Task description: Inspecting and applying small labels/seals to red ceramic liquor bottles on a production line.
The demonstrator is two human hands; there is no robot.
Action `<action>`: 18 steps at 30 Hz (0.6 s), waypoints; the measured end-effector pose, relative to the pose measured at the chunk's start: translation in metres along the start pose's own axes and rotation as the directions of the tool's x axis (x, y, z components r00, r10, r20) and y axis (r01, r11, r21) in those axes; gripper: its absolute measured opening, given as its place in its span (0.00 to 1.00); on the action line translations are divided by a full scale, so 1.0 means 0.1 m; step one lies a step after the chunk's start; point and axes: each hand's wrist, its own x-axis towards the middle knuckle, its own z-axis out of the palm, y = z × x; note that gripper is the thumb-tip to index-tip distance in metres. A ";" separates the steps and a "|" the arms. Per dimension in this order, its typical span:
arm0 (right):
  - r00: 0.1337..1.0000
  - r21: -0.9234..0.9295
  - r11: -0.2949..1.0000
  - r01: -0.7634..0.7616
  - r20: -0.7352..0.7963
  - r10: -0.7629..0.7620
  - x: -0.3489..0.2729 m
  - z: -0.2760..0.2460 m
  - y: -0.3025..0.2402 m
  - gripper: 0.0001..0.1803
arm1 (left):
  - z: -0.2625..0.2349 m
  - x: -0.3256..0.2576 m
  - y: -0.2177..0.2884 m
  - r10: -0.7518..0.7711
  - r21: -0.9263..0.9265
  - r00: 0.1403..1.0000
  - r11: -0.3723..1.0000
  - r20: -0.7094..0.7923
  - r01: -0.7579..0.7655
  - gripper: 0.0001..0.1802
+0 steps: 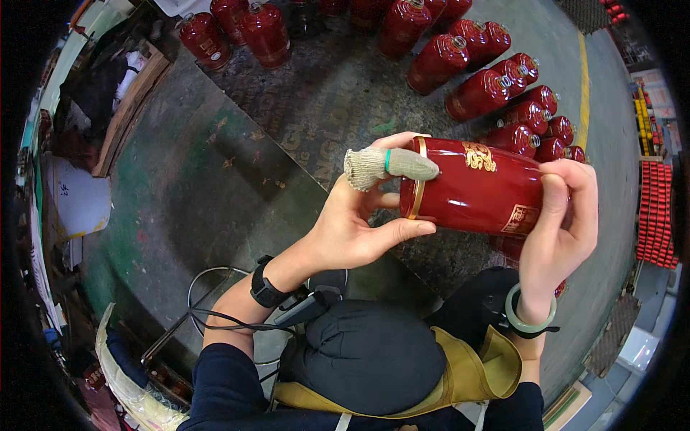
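Observation:
A glossy red bottle (471,190) with gold emblems lies on its side in the air between my two hands. My left hand (348,226) grips its left end, by the gold band, with the thumb below and fingers behind. A grey knitted finger sleeve (413,165) with a green band covers one finger of that hand, its tip resting on the red surface. My right hand (564,223) is closed round the other end, the thumb across its near side; the fingertips behind the bottle and its right end are hidden.
Several similar red bottles (478,95) stand on the dark floor board (323,93) ahead and to the right. More bottles (266,34) are at the far left. A wooden plank (129,108) lies left, and stacked red items (654,212) are at the right edge.

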 end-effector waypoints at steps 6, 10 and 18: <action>0.934 0.535 0.797 -0.281 -0.040 0.356 -0.22 -0.18 0.32 0.13 | 0.00 0.03 0.04 0.007 0.006 0.998 1.000 0.055 -0.007 0.41; 0.897 0.628 0.710 -0.318 -0.042 0.440 -0.30 -0.21 0.40 0.12 | 0.03 0.04 0.04 -0.041 -0.055 0.998 0.998 0.054 0.044 0.40; 0.888 0.688 0.634 -0.352 0.030 0.460 -0.32 -0.25 0.44 0.15 | 0.01 0.06 0.01 0.062 -0.019 0.997 0.998 0.051 -0.061 0.45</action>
